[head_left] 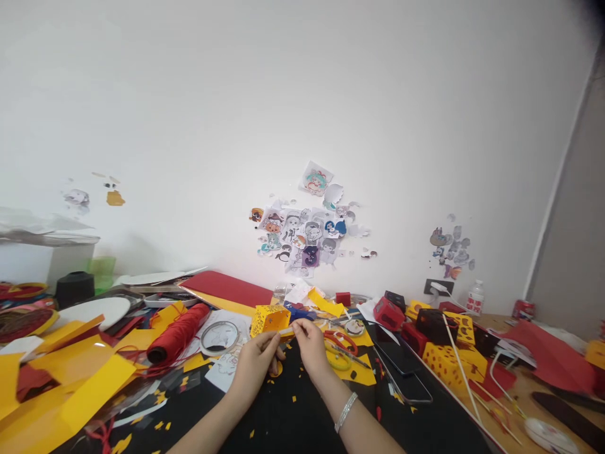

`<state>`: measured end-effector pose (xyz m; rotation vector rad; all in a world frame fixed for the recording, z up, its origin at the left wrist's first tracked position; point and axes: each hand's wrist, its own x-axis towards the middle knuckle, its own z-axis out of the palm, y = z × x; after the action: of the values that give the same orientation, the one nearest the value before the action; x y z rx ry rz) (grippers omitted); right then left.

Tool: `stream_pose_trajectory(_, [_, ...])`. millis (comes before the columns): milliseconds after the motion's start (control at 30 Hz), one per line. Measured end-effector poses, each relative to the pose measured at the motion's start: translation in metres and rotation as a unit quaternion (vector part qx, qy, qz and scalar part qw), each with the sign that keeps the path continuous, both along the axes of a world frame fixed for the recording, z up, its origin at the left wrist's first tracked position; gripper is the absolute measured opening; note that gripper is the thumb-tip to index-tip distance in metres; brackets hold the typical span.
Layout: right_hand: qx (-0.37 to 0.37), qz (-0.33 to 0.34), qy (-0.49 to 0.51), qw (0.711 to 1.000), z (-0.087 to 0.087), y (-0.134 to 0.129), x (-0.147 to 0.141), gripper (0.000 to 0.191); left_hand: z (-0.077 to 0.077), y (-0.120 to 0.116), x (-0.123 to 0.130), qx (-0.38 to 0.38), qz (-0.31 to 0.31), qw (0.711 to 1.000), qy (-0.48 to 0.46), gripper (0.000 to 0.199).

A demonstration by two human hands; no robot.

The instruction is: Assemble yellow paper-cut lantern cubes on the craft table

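Note:
My left hand (259, 356) and my right hand (308, 343) meet near the middle of the black work surface (283, 419). Between their pinched fingertips stretches a small, pale, narrow strip (286, 331); what it is made of cannot be made out. Just behind the fingers sits a yellow cut-out paper box (269, 319), its open side facing me. Whether the strip touches the box is unclear. A bracelet circles my right wrist.
Red thread spool (177, 334), tape roll (220, 337) and yellow sheets (85, 362) lie left. Orange-handled scissors (343, 342), a phone (391, 348) and yellow boxes (454, 366) are right. Behind, a red sheet (231, 289) lies by the wall. Scraps dot the black surface.

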<state>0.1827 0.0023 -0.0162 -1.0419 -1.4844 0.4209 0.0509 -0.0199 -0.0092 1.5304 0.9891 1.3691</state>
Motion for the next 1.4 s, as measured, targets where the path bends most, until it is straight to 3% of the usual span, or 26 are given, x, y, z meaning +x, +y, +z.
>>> stream_pose_trajectory(67, [0.031, -0.032, -0.013, 0.999, 0.003, -0.004, 0.002, 0.023, 0.000, 0.000, 0.000, 0.009, 0.003, 1.000, 0.009, 0.037])
stream_pose_trajectory(133, [0.108, -0.081, -0.074, 0.988, 0.008, -0.010, 0.004, 0.019, 0.000, 0.000, -0.001, 0.017, 0.007, 1.000, 0.010, 0.036])
stream_pose_trajectory(233, [0.239, -0.119, -0.215, 0.939, 0.014, -0.018, 0.003, 0.015, -0.001, 0.000, -0.001, 0.023, 0.012, 1.000, 0.005, 0.036])
stream_pose_trajectory(300, [0.279, -0.116, -0.280, 0.911, 0.016, -0.021, 0.001, 0.015, -0.001, 0.000, 0.000, 0.032, 0.016, 0.999, 0.014, 0.035])
stream_pose_trajectory(533, [0.328, -0.120, -0.366, 0.863, 0.015, -0.022, -0.003, 0.019, -0.005, -0.003, -0.001, 0.089, 0.034, 0.991, 0.094, 0.027])
stream_pose_trajectory(733, [0.323, -0.107, -0.419, 0.842, 0.015, -0.021, -0.001, 0.022, -0.006, -0.004, -0.006, 0.127, 0.022, 0.979, 0.155, 0.024])
stream_pose_trajectory(1067, [0.322, -0.086, -0.436, 0.836, 0.014, -0.022, -0.003, 0.023, -0.003, -0.005, -0.007, 0.159, 0.031, 0.956, 0.244, 0.026])
stream_pose_trajectory(1400, [0.283, -0.077, -0.314, 0.903, 0.012, -0.014, 0.002, 0.018, -0.004, 0.001, -0.008, 0.138, 0.032, 0.962, 0.232, 0.024])
